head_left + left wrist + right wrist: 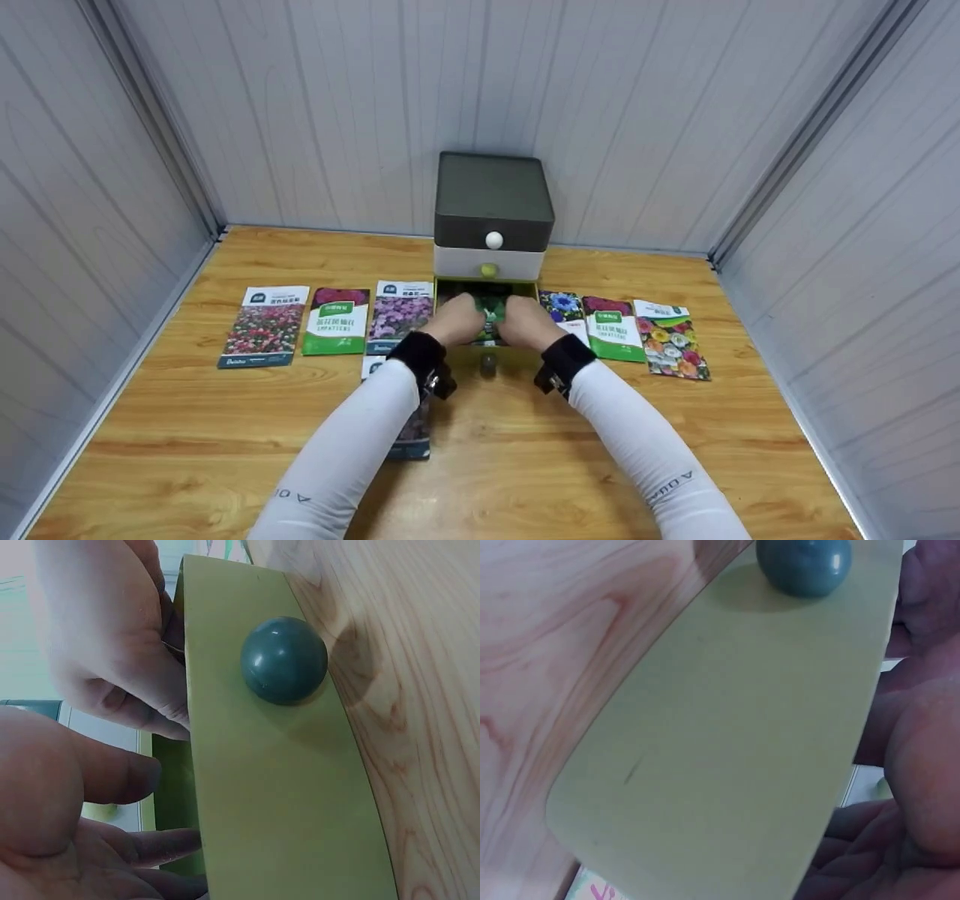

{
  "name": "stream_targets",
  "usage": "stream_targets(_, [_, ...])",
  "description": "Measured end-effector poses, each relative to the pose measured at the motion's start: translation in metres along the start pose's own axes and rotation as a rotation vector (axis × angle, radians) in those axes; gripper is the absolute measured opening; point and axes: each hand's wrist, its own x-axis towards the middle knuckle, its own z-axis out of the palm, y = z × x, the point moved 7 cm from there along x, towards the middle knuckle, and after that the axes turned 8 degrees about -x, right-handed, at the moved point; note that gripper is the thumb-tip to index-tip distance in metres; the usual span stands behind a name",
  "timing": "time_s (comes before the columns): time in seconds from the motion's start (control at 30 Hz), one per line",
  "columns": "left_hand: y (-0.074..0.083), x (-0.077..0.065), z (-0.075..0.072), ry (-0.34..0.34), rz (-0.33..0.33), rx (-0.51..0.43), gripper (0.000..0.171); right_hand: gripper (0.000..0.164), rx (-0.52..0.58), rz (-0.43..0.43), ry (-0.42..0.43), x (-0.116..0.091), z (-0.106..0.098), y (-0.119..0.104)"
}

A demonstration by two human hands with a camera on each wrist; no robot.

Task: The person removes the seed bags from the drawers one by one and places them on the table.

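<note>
A small three-tier drawer box [493, 191] stands against the back wall. Its lime-green bottom drawer [247, 765] is pulled out, with a dark grey round knob [285, 660] on the front. A green seed packet [491, 309] lies inside, between my hands. My left hand [459, 319] reaches over the drawer front; in the left wrist view its thumb and fingers are apart, fingertips hidden inside. From the right, my right hand [527, 322] dips into the same drawer, its fingertips hidden behind the front panel; I cannot tell whether they grip anything.
Left of the box lie seed packets with pink [262, 326], green [336, 322] and purple [401, 315] prints. Another packet [411, 442] is partly under my left forearm. On the right are blue-flower [562, 307], green-and-white [615, 330] and multicoloured [673, 341] packets.
</note>
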Motion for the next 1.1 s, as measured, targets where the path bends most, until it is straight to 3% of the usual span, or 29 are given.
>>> stream_targets(0.07, [0.008, -0.006, -0.004, 0.007, -0.002, 0.002, 0.024, 0.023, 0.010, 0.042, 0.007, -0.009, -0.014, -0.008])
stream_targets(0.2, [0.049, -0.046, -0.029, 0.036, -0.066, -0.030, 0.021, 0.029, 0.114, 0.147, -0.047, -0.040, -0.058, -0.036])
stream_targets(0.3, [0.082, -0.079, -0.052, 0.078, -0.100, -0.053, 0.015, 0.032, 0.202, 0.200, -0.066, -0.058, -0.080, -0.051])
stream_targets(0.37, [0.090, -0.089, -0.060, 0.105, -0.101, -0.056, 0.011, 0.034, 0.212, 0.211, -0.046, -0.062, -0.088, -0.055])
stream_targets(0.5, [0.090, -0.094, -0.070, 0.147, -0.115, -0.069, 0.015, 0.045, 0.230, 0.217, -0.001, -0.064, -0.099, -0.054])
stream_targets(0.7, [0.079, -0.094, -0.080, 0.196, -0.114, -0.143, 0.039, 0.046, 0.334, 0.187, 0.062, -0.063, -0.108, -0.047])
stream_targets(0.87, [0.070, -0.100, -0.088, 0.242, -0.069, -0.244, 0.042, 0.053, 0.522, 0.211, 0.074, -0.069, -0.107, -0.041])
stream_targets(1.1, [0.062, -0.111, -0.087, 0.257, -0.035, -0.378, 0.040, 0.053, 0.755, 0.277, 0.093, -0.084, -0.101, -0.033])
